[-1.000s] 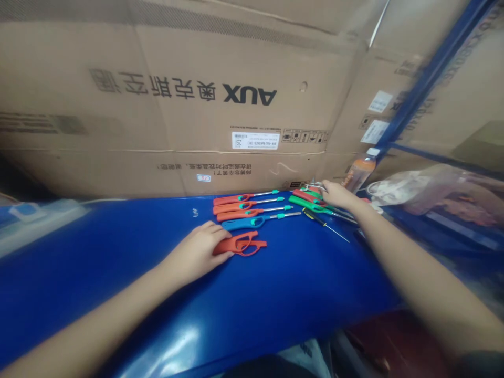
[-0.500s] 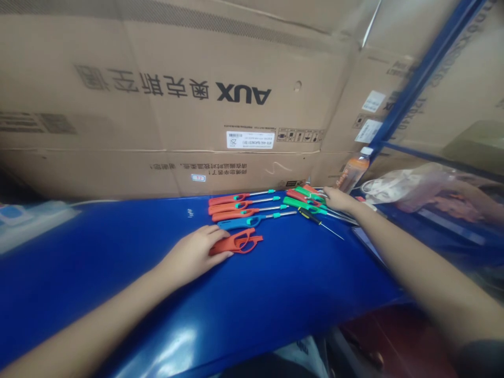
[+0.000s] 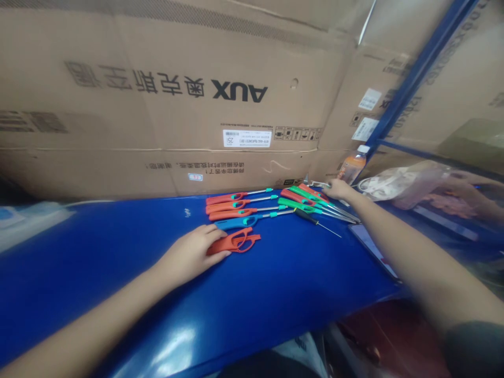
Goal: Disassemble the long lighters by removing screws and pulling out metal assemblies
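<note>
My left hand is closed round the back end of an orange lighter casing, whose open trigger loop points right over the blue table. Just behind it lies a blue long-necked lighter, with several orange and red ones in a row beyond. My right hand reaches to the far right, fingers bent together at a thin whitish piece that I cannot make out. Beside that hand lies a fanned pile of green and red lighters. A black and yellow screwdriver rests in front of the pile.
A large cardboard box stands along the table's back edge. An orange drink bottle stands behind my right hand, near a blue metal post. A flat tablet-like device lies under my right forearm. Plastic bags sit farther right.
My right hand has moved slightly right and back, off the lighter pile, taking the thin pale piece along. My left hand keeps its hold on the orange casing.
</note>
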### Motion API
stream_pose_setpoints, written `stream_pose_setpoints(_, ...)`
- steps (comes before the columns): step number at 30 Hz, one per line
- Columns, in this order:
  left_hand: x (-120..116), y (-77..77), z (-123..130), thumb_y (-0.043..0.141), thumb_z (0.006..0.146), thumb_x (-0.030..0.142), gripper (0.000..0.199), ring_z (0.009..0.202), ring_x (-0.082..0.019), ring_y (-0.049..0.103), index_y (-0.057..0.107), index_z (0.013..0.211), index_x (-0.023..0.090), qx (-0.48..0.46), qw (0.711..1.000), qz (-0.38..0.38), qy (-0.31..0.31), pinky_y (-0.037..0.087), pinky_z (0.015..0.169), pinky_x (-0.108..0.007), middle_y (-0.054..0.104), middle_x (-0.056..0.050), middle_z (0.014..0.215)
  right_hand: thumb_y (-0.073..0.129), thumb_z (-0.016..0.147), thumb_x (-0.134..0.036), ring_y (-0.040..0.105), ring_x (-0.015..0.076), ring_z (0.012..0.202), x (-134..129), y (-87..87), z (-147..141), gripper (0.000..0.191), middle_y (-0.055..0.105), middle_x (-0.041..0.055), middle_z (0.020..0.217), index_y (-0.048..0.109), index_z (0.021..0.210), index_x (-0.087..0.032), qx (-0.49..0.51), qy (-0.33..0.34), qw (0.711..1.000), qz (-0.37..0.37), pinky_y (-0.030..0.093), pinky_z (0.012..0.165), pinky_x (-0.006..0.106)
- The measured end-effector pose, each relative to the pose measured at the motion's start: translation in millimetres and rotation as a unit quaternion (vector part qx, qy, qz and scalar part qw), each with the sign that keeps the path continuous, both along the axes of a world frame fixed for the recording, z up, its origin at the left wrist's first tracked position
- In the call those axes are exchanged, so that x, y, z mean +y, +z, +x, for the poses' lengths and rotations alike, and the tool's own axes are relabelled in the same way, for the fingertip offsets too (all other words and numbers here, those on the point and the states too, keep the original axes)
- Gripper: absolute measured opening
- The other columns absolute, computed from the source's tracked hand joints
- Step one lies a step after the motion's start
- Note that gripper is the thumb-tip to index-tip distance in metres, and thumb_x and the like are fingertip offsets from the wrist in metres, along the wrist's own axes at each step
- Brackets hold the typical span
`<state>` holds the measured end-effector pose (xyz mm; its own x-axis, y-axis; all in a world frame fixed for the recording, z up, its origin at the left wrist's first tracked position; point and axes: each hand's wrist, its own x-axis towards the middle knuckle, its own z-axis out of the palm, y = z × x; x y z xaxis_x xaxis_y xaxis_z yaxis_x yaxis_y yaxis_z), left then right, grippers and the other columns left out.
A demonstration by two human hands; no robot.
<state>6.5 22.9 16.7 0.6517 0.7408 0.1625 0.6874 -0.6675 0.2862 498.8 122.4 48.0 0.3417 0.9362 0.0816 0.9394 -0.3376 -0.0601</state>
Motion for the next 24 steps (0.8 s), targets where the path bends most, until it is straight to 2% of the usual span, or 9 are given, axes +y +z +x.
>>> stream_pose_setpoints(3,-1.0,1.2,0.3,0.058,0.094,0.046,0.03,0.102,-0.026,0.065,0.068,0.111,0.023,-0.001,1.0,0.001,0.0,0.053,0.085,-0.036,0.068,-0.007,0.112,0.072,0.081,-0.032,0.073,0.0259,0.085,6.1,-2.4,-6.1,0.035,0.075,0.0165,0.096,0.07,0.108,-0.01,0.017,-0.036,0.999,-0.021,0.055,0.075,0.03)
stream_pose_setpoints(5,-1.7,1.7,0.6,0.058,0.094,0.046,0.03,0.102,-0.026,0.065,0.068,0.11,0.023,0.0,1.0,0.001,-0.001,0.053,0.085,-0.036,0.068,-0.008,0.111,0.072,0.081,-0.029,0.072,0.0229,0.073,7.0,-2.7,-10.7,0.036,0.075,0.0134,0.087,0.07,0.11,-0.009,0.029,-0.052,0.998,-0.033,0.055,0.067,0.029)
stream_pose_setpoints(7,-2.0,1.8,0.6,0.057,0.094,0.046,0.029,0.102,-0.026,0.065,0.068,0.11,0.023,0.003,1.0,-0.001,0.0,0.053,0.085,-0.036,0.068,-0.008,0.111,0.072,0.081,-0.026,0.071,0.0215,0.069,5.9,-1.1,-13.9,0.038,0.074,0.0118,0.084,0.069,0.115,-0.008,0.034,-0.059,0.997,-0.036,0.055,0.064,0.028)
stream_pose_setpoints(12,-1.0,2.1,-1.3,0.059,0.093,0.046,0.031,0.103,-0.027,0.065,0.068,0.111,0.023,-0.002,1.0,-0.006,-0.003,0.054,0.086,-0.038,0.068,-0.009,0.112,0.074,0.074,-0.018,0.07,0.0279,0.101,-3.8,7.6,-19.0,0.042,0.074,0.0169,0.108,0.07,0.114,-0.009,0.006,-0.035,0.999,-0.005,0.054,0.082,0.03)
stream_pose_setpoints(15,-1.0,4.2,-2.5,0.06,0.092,0.045,0.031,0.103,-0.027,0.066,0.07,0.112,0.023,-0.012,1.0,-0.017,-0.011,0.054,0.086,-0.037,0.069,-0.009,0.112,0.07,0.076,-0.018,0.067,0.0312,0.11,-13.6,12.7,-32.8,0.038,0.071,0.019,0.116,0.069,0.114,-0.011,-0.005,-0.013,1.0,0.026,0.053,0.087,0.035)
stream_pose_setpoints(18,-2.0,6.7,-2.2,0.06,0.092,0.046,0.033,0.104,-0.026,0.066,0.07,0.114,0.024,-0.033,0.999,-0.034,-0.012,0.054,0.089,-0.038,0.07,-0.008,0.114,0.06,0.086,-0.023,0.066,0.0298,0.11,-25.9,16.7,-64.1,0.032,0.07,0.0175,0.119,0.066,0.116,-0.015,0.001,0.041,0.996,0.078,0.051,0.088,0.036)
stream_pose_setpoints(20,-2.2,7.2,-1.1,0.06,0.092,0.049,0.035,0.105,-0.027,0.066,0.071,0.115,0.024,-0.052,0.997,-0.047,-0.009,0.054,0.09,-0.039,0.07,-0.008,0.115,0.055,0.09,-0.026,0.068,0.0265,0.103,-36.6,18.9,-93.9,0.029,0.072,0.0137,0.113,0.066,0.116,-0.018,0.022,0.098,0.989,0.107,0.051,0.085,0.033)
stream_pose_setpoints(23,-1.3,5.9,0.9,0.06,0.093,0.049,0.036,0.106,-0.027,0.066,0.071,0.116,0.024,-0.095,0.994,-0.059,-0.007,0.054,0.093,-0.039,0.071,-0.008,0.117,0.056,0.091,-0.027,0.068,0.0206,0.092,-58.3,21.3,-144.0,0.024,0.075,0.0062,0.105,0.067,0.112,-0.022,0.066,0.207,0.968,0.127,0.051,0.081,0.03)
stream_pose_setpoints(24,-0.9,5.1,1.4,0.06,0.094,0.049,0.036,0.107,-0.026,0.066,0.071,0.117,0.024,-0.11,0.992,-0.057,-0.007,0.053,0.095,-0.039,0.071,-0.008,0.118,0.056,0.09,-0.025,0.068,0.0209,0.089,-66.6,21.7,-160.0,0.021,0.075,0.0067,0.1,0.068,0.107,-0.021,0.1,0.271,0.947,0.138,0.052,0.078,0.031)
